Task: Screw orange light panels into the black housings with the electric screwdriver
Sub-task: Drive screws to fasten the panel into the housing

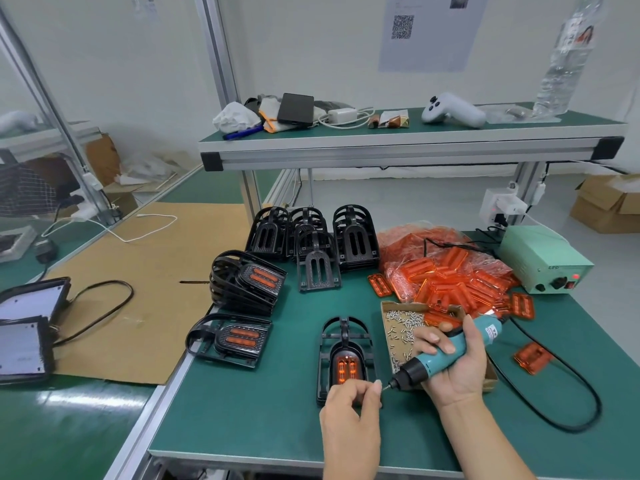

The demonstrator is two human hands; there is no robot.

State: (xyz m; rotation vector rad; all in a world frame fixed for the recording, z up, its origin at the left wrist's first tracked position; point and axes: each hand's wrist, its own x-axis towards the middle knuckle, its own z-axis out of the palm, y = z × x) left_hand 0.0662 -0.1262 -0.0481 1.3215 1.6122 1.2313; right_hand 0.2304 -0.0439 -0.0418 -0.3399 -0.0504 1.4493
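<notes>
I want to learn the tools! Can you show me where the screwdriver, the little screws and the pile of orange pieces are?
electric screwdriver (450, 353): head view, on its teal body in the right hand.
screws (403, 322): head view, on the loose heap in the cardboard box.
orange light panels (460, 282): head view, on the middle of the pile.

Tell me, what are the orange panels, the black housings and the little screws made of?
Orange panels: probably clear glossy plastic, translucent with bright glints. Black housings: likely moulded plastic, matte with thin ribs. Screws: seemingly metal, silvery and shiny.
</notes>
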